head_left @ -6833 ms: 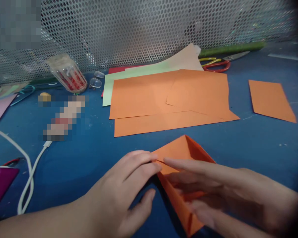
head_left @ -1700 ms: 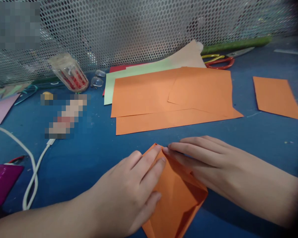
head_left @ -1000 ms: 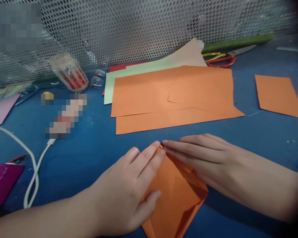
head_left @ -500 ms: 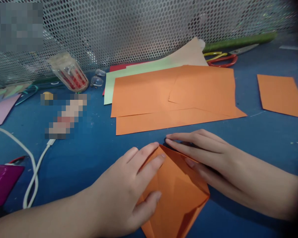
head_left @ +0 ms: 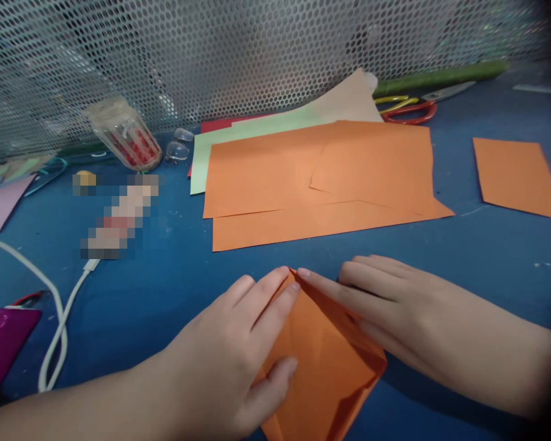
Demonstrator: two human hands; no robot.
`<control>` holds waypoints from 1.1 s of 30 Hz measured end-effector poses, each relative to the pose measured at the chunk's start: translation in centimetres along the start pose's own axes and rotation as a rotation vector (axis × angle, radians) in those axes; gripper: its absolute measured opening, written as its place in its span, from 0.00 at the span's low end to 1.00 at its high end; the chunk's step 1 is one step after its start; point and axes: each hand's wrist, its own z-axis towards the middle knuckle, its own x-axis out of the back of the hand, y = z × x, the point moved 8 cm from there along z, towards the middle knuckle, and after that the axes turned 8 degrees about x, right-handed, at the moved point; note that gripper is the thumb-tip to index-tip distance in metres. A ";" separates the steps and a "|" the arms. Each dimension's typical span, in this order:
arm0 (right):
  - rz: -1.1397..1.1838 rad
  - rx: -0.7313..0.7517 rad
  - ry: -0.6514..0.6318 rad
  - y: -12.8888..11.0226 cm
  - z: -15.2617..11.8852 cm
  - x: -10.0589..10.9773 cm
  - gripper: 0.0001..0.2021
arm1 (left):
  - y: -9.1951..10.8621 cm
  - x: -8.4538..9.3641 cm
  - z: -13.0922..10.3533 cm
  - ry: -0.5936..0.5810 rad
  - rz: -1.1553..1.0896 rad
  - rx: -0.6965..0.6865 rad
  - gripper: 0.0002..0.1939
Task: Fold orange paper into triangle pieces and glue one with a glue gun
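On the surface [head_left: 179,294], the right hand [head_left: 408,312] has moved to the folded paper's [head_left: 321,367] corner, grip unclear; the left hand [head_left: 239,349] touches it, grip apart.

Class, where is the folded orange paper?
At the bottom of the head view, right of centre, the folded orange paper lies between the left hand and right hand, below the flat orange sheets.

Right hand [head_left: 390,300] has returned to folded paper's [head_left: 324,352] corner.

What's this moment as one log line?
left hand: on folded orange paper | right hand: along its far-right edge | flat orange sheets: beyond hands
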 end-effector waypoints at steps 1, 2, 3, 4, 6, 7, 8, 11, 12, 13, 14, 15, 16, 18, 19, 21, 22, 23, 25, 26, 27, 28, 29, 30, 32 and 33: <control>-0.035 0.014 -0.005 -0.2 0.0 -0.1 0.32 | 0.1 0.1 0.0 0.024 0.013 -0.010 0.27; -0.067 0.027 -0.010 -0.3 0.0 -0.1 0.33 | 0.3 0.1 0.1 0.047 0.021 -0.019 0.27; -0.092 0.036 -0.018 -0.4 0.0 -0.2 0.34 | 0.4 0.2 0.1 0.066 0.025 -0.031 0.26; -0.107 0.042 -0.023 -0.5 0.0 -0.2 0.34 | 0.5 0.3 0.2 0.080 0.027 -0.044 0.26; -0.107 0.033 -0.030 -0.6 -0.1 -0.2 0.35 | 0.7 0.3 0.3 0.093 0.037 -0.062 0.25; -0.093 0.025 -0.036 -0.5 -0.1 -0.2 0.35 | 0.8 0.3 0.3 0.091 0.043 -0.065 0.25; -0.078 0.019 -0.042 -0.5 -0.2 -0.2 0.35 | 0.7 0.2 0.3 0.087 0.048 -0.064 0.25; -0.069 0.015 -0.054 -0.5 -0.2 -0.2 0.36 | 0.5 -0.1 0.2 0.069 0.055 -0.043 0.27; -0.077 0.014 -0.052 -0.5 -0.2 -0.2 0.36 | 0.5 -0.2 0.1 0.065 0.057 -0.038 0.27; -0.086 0.010 -0.040 -0.4 -0.2 -0.1 0.35 | 0.5 -0.2 0.0 0.064 0.060 -0.033 0.27; -0.083 0.006 -0.028 -0.4 -0.2 0.0 0.34 | 0.5 -0.2 0.0 0.065 0.062 -0.030 0.27; -0.066 0.001 -0.016 -0.4 -0.1 0.1 0.33 | 0.5 -0.2 -0.1 0.063 0.061 -0.028 0.27; -0.033 -0.007 -0.001 -0.3 -0.1 0.3 0.31 | 0.5 -0.2 -0.1 0.061 0.058 -0.022 0.27; 0.064 -0.049 0.036 0.1 0.0 0.5 0.27 | 0.3 -0.1 -0.1 0.046 0.052 0.002 0.27; 0.112 -0.082 0.053 0.4 0.1 0.6 0.26 | 0.3 -0.1 0.0 0.038 0.048 0.009 0.27; 0.177 -0.155 0.095 1.2 0.1 0.9 0.23 | 0.3 0.0 0.1 0.034 0.042 0.009 0.27; 0.189 -0.185 0.116 1.4 0.1 1.0 0.22 | 0.5 0.1 0.2 0.044 0.038 -0.006 0.26; 0.188 -0.208 0.133 1.6 0.0 1.1 0.21 | 0.6 0.2 0.2 0.056 0.035 -0.023 0.26; 0.170 -0.237 0.162 1.8 0.0 1.4 0.21 | 0.8 0.3 0.2 0.077 0.035 -0.052 0.26; 0.159 -0.249 0.176 1.9 -0.1 1.5 0.21 | 0.9 0.3 0.2 0.079 0.035 -0.059 0.26; 0.152 -0.262 0.184 1.9 -0.1 1.5 0.21 | 0.8 0.2 0.2 0.070 0.036 -0.055 0.26; 0.152 -0.273 0.187 1.9 -0.2 1.5 0.21 | 0.7 0.1 0.2 0.053 0.037 -0.042 0.26; 0.160 -0.283 0.186 1.9 -0.2 1.5 0.21 | 0.6 0.1 0.2 0.029 0.035 -0.025 0.26; 0.168 -0.290 0.186 1.9 -0.3 1.5 0.20 | 0.5 0.1 0.2 0.002 0.032 -0.005 0.27; 0.172 -0.290 0.181 1.8 -0.2 1.4 0.20 | 0.3 0.2 0.2 -0.047 0.015 0.035 0.27; 0.165 -0.276 0.174 1.6 -0.2 1.4 0.20 | 0.2 0.4 0.3 -0.061 -0.001 0.049 0.28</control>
